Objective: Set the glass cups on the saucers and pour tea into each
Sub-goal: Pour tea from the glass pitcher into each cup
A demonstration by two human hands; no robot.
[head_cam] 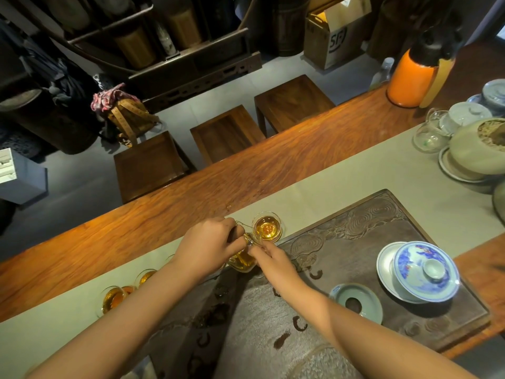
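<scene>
1. Forearms reach over the tea tray (382,228).
2. Left hand (210,242) grips the tilted glass pitcher (243,259); right hand (273,258) steadies it.
3. Spout points right-forward into the nearest glass cup (267,227), just beyond both hands.

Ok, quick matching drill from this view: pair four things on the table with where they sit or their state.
Things:
1. glass pitcher
2. lidded blue-and-white bowl
3. orange flask
4. glass cup past the hands

Places or states:
A. far right end of the wooden table
B. on the carved tray, right side
C. on the cloth runner, holding amber tea
D. tilted, held by the left hand, the right hand at it

Pairs: 1-D, 2-B, 3-A, 4-C
</scene>
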